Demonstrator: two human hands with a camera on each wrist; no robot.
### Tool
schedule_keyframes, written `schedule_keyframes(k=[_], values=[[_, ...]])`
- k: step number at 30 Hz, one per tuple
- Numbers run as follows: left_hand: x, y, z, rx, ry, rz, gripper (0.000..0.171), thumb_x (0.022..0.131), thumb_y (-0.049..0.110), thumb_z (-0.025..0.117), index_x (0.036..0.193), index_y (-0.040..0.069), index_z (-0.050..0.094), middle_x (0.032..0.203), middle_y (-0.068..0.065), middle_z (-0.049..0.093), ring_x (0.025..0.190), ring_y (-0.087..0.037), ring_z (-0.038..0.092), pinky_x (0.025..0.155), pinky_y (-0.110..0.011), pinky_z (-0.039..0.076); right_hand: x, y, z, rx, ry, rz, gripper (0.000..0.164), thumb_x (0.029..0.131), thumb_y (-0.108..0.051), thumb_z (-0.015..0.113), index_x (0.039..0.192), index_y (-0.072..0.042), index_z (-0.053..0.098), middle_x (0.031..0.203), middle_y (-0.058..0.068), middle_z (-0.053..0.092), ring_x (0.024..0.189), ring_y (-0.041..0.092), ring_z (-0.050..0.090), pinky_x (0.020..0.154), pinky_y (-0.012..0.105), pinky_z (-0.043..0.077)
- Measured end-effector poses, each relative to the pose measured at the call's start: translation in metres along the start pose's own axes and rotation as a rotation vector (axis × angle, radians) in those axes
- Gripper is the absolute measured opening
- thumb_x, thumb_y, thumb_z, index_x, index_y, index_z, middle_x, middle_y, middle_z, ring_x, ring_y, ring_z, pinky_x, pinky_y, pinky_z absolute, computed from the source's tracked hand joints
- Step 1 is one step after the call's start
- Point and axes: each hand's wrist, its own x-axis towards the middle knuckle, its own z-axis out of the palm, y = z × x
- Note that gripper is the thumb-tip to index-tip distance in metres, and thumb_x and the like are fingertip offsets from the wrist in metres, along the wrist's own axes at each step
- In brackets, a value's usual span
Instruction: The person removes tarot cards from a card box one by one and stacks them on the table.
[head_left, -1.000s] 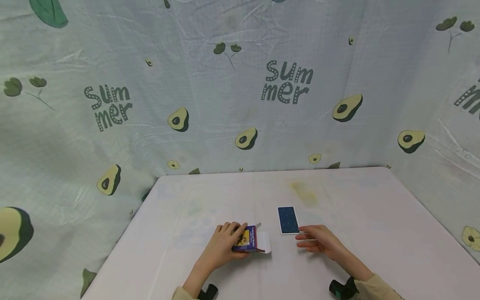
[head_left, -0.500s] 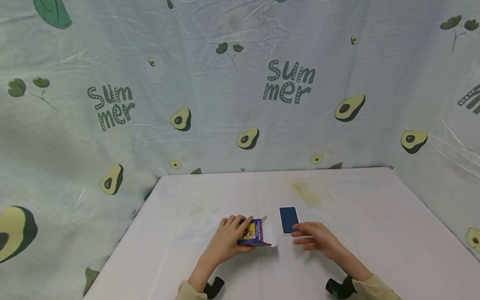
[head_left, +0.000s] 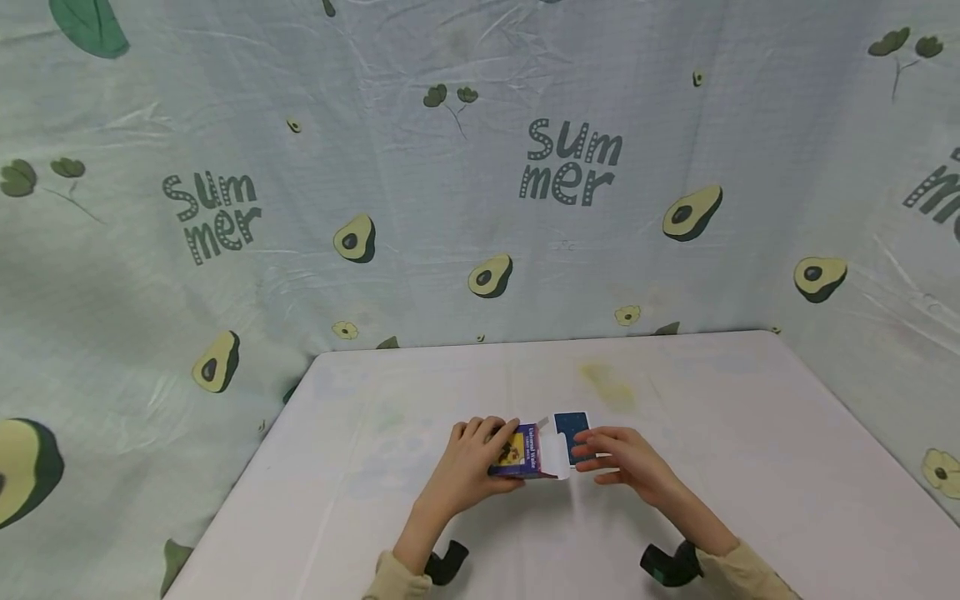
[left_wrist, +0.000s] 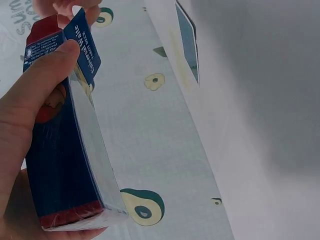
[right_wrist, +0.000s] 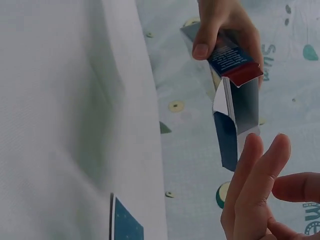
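Note:
My left hand point(head_left: 467, 468) grips a purple-blue tarot card box point(head_left: 517, 451), thumb and fingers round its sides. The box is raised over the table, its end flap standing out to the right. In the right wrist view the box's end point(right_wrist: 246, 107) is open, with pale edges along one inner wall. My right hand point(head_left: 628, 463) hovers just right of the flap, fingers loosely extended, holding nothing. A dark blue card or card stack point(head_left: 572, 425) with a white border lies on the table behind, partly hidden by the flap and right fingers.
The white table point(head_left: 420, 392) bears a yellowish stain point(head_left: 607, 385) toward its back. A pale cloth point(head_left: 420, 183) printed with avocados and lettering hangs behind and at both sides. Dark wrist cameras point(head_left: 672, 565) sit on both wrists.
My left hand has carried the box right and away from me, so its flap now overlaps the blue card. My right hand has shifted slightly left and farther away, staying empty.

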Motion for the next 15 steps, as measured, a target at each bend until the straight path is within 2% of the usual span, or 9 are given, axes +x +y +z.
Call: schedule_keyframes(k=[8,15], values=[[0.000,0.004,0.003,-0.019,-0.028,0.000,0.076,0.067,0.053,0.069,0.131,0.020,0.044,0.114,0.000,0.052,0.101,-0.017,0.047,0.087,-0.038,0.036,-0.006,-0.010,0.003,0.008,-0.030,-0.059,0.053,0.088,-0.033,0.053,0.118,0.010,0.047,0.100,0.011,0.066,0.079,0.014,0.067,0.066,0.026,0.052],[0.000,0.007,0.010,-0.034,-0.035,0.040,0.076,0.067,0.055,0.067,0.131,0.021,0.044,0.115,0.002,0.051,0.100,-0.014,0.047,0.086,-0.037,0.036,-0.005,-0.011,0.005,-0.041,-0.074,-0.108,0.053,0.089,-0.031,0.053,0.118,0.013,0.046,0.100,0.011,0.066,0.081,0.014,0.067,0.069,0.029,0.053]])
